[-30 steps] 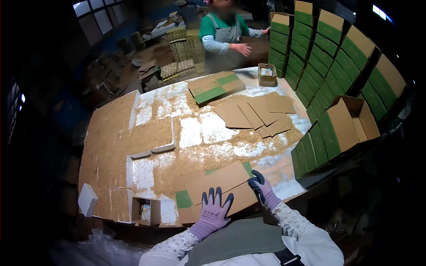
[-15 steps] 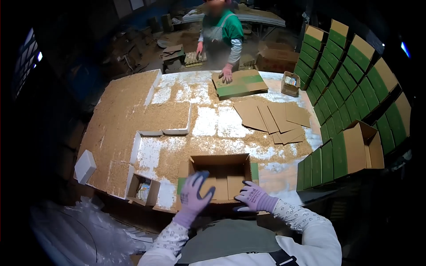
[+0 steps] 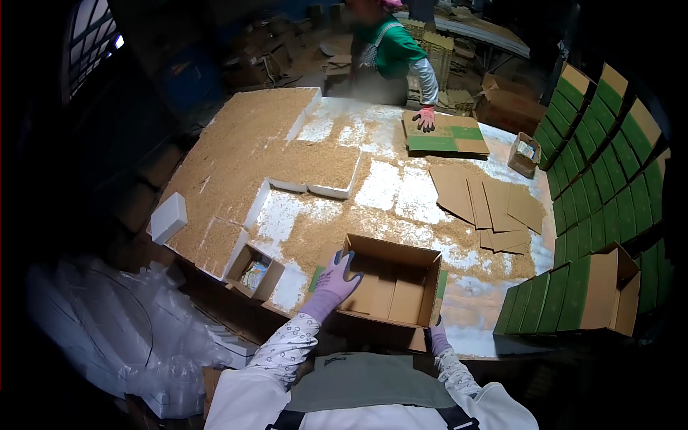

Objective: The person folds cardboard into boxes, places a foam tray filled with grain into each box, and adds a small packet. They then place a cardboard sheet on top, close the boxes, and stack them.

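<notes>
An open cardboard box (image 3: 392, 304) stands at the near edge of the table, its inside facing up. My left hand (image 3: 337, 278), in a lilac glove with dark fingertips, holds the box's left wall, with the thumb on the inner side. At the box's lower right corner is my right hand (image 3: 438, 337); its fingers are mostly hidden by the box, so what they grip cannot be made out. Parts of green-printed cardboard show on both sides of the box.
Flat cardboard pieces (image 3: 484, 204) lie right of centre. A co-worker's gloved hand (image 3: 424, 118) rests on folded green cartons (image 3: 448, 143). Stacked green boxes (image 3: 534, 304) line the right. Small boxes (image 3: 272, 283) and a white block (image 3: 169, 218) sit at left, near plastic wrap (image 3: 107, 322).
The view has shifted, with the table appearing turned. My left hand has come onto the box's left wall; my right has gone from the front rim to the lower right corner. The box is tilted.
</notes>
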